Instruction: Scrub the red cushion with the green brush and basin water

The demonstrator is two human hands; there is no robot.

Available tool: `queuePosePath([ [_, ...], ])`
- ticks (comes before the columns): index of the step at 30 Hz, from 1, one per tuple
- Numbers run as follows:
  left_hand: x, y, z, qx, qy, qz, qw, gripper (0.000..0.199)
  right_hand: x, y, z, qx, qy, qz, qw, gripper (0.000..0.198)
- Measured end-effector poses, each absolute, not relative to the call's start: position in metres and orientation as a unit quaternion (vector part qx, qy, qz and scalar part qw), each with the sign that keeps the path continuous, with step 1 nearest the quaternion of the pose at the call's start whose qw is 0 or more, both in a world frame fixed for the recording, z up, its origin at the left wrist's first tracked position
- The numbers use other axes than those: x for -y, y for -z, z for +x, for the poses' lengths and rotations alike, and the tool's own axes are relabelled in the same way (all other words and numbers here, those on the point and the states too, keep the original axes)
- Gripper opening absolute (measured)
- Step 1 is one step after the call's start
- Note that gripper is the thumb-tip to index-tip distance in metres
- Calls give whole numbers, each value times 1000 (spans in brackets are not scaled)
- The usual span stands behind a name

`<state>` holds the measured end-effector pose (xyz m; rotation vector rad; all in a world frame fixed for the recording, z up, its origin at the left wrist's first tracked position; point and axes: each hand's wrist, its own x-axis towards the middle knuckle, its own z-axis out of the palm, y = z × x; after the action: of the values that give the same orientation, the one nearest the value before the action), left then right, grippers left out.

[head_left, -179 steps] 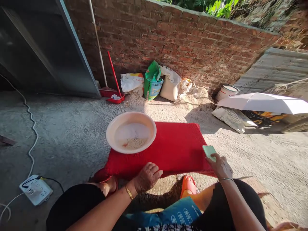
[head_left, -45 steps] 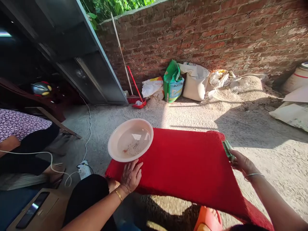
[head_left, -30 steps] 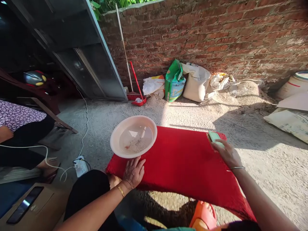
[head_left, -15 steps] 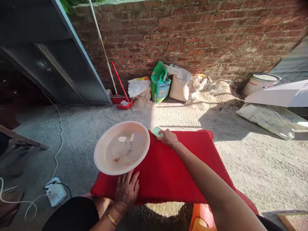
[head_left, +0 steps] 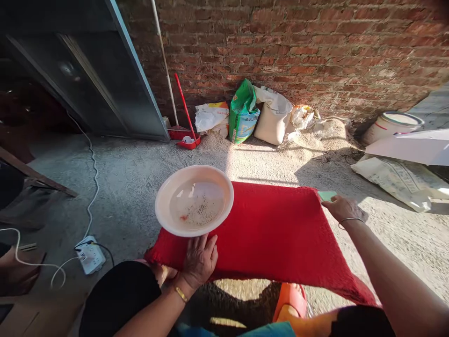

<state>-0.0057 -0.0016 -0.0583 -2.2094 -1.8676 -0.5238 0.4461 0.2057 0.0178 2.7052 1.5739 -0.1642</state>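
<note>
A red fuzzy cloth lies spread out in front of me, draped over a low support that I cannot make out. On its left end stands a pale pink plastic basin with water and small dark specks in it. My left hand rests flat on the cloth, fingers apart, its fingertips at the basin's near rim. At the cloth's far right corner my right hand grips a pale green flat block, just past the edge. The fingers hide part of the block, and its exact kind is unclear.
Against the brick wall stand a green bag, a white sack and a red dustpan. A white bucket is at the far right. On the floor at left lies a power strip with a cord.
My right hand has moved with the pale green block from beside the basin to the cloth's far right corner. My left hand stays flat by the basin. The view has shifted slightly.
</note>
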Motion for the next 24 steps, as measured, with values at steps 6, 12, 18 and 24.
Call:
queuePosePath([
  [6, 2, 55, -5, 636, 188, -744, 80, 30, -152, -23, 314, -617, 96, 778, -75, 52],
  [12, 2, 51, -6, 639, 169, -748, 65, 30, -123, -11, 186, -724, 143, 672, -66, 45],
  [18, -2, 52, -6, 612, 142, -772, 94, 31, -132, -6, 298, -648, 104, 753, -40, 46],
  [24, -7, 36, -1, 609, 96, -782, 91, 28, -99, -15, 468, -412, 67, 907, -46, 55],
])
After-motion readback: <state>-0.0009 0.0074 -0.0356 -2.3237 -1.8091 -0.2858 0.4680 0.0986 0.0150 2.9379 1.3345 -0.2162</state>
